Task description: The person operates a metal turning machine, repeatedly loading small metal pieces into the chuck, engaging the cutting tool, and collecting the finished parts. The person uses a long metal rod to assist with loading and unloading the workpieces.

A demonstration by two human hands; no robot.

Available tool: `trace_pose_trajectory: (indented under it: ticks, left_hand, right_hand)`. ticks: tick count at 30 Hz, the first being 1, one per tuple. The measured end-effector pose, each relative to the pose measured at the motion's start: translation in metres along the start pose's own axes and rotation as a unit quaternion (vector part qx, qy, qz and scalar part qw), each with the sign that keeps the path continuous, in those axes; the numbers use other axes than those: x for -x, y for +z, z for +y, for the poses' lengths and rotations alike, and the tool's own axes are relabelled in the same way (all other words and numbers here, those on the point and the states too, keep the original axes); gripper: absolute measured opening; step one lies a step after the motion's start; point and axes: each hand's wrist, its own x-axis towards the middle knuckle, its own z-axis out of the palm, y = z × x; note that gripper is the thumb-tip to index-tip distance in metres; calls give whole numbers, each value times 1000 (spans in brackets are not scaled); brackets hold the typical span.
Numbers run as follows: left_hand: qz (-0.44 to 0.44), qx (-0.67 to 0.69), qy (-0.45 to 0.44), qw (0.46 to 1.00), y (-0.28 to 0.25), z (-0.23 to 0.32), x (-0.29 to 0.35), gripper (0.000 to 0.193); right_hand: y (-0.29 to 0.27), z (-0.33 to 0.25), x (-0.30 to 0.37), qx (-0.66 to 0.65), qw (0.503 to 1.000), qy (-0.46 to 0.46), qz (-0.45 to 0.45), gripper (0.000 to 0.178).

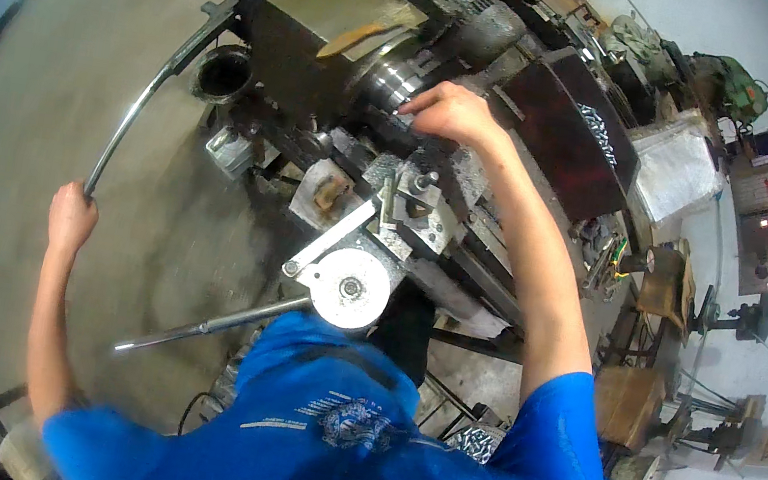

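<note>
My left hand (73, 215) is closed round the lower end of a long, bent metal lever (137, 109). The lever runs up to the back end of a lathe's headstock (313, 16). At the shiny round chuck (395, 85), my right hand (453, 113) has its fingers pinched together at the chuck's front. A small bright spot shows by those fingertips, too small to name. Below the hand sits the tool post (420, 211) on its slide. Nearer my body is a white round handwheel (351, 288), with a metal bar (213, 322) sticking out to its left.
A dark metal tray (569, 134) right of the chuck holds a heap of small shiny parts (596, 135). More such parts (476, 443) lie low beside my body. A dirty cloth (323, 194) rests left of the tool post. Bench machines (745, 319) stand along the right wall.
</note>
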Motion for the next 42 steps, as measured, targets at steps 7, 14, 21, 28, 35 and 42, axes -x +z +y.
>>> trace_pose_trajectory:
  ticks: [7,14,21,28,35,42]
  left_hand:
    - [121,-165,118,972,-2,-106,-83,10]
    - [142,-146,144,968,9,-105,-100,6]
    - [151,-99,144,973,14,-109,-96,10]
    - [189,-188,183,946,56,-174,-188,23]
    - [166,-219,110,955,40,-169,-187,15]
    - [361,213,198,886,19,22,-145,28]
  right_hand:
    - [8,15,-6,-2,998,-54,22,43]
    - [3,6,-13,-18,1000,12,-5,44]
    - [9,16,-17,-67,997,36,-20,44]
    - [18,38,-13,-21,1000,-4,-3,42]
    - [6,7,-12,5,998,61,30,33]
    - [8,37,27,-77,933,-132,326,35]
